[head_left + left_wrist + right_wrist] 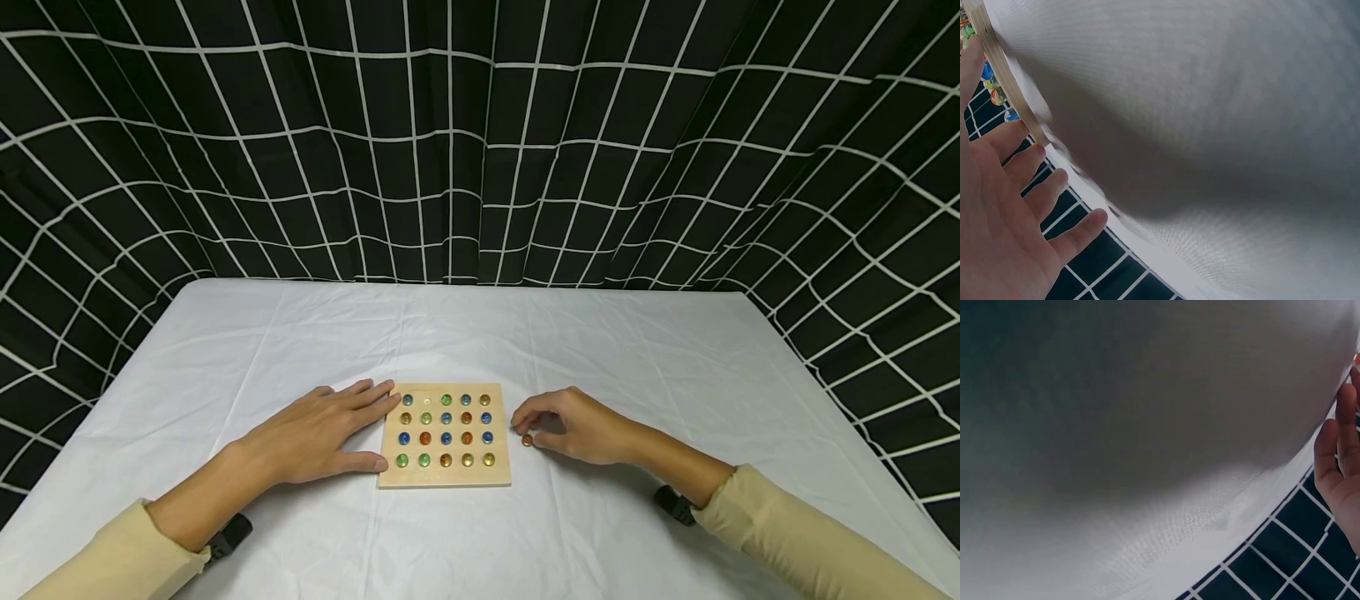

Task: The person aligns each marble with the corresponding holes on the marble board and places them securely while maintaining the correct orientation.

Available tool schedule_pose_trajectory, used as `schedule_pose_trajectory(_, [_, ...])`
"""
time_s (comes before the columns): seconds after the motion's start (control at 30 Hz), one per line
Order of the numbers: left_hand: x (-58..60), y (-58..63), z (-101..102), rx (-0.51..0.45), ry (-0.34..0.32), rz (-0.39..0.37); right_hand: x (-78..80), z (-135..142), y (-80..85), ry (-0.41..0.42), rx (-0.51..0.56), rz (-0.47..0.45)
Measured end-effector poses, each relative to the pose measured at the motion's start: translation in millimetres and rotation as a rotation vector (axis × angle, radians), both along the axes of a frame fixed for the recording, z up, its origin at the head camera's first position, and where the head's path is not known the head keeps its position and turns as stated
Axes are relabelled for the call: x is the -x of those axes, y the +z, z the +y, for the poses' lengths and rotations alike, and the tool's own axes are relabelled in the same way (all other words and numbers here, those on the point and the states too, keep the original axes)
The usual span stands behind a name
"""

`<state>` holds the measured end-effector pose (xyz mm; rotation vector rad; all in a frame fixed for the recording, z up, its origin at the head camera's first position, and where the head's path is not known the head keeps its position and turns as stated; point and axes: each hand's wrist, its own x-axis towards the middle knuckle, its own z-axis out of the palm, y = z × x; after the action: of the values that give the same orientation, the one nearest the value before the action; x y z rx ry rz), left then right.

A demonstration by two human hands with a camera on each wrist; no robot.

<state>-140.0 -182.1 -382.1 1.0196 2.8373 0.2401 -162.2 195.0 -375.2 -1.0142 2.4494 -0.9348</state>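
Observation:
A square wooden board point(444, 476) lies on the white cloth, with rows of glass marbles in blue, green, orange and yellow set in it. One hollow point(427, 401) in its far row holds no marble. My left hand point(322, 433) lies with spread fingers against the board's left side, fingertips and thumb touching its edge. In the left wrist view, those fingers point(1041, 194) are extended by the board's edge. To the right of the board, my right hand point(581, 427) pinches an orange-brown marble point(527, 439) between thumb and fingertips, low over the cloth.
A white cloth point(465, 333) with creases covers the table. Black curtains with a white grid point(480, 150) hang behind and on both sides. Dark wrist devices point(228, 536) sit under both forearms.

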Motion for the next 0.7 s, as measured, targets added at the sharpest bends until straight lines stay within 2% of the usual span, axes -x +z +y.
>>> schedule_pose_trajectory(0.7, [0.3, 0.3, 0.3, -0.001, -0.003, -0.004, 4.9, -9.0, -2.2, 0.007, 0.043, -0.003])
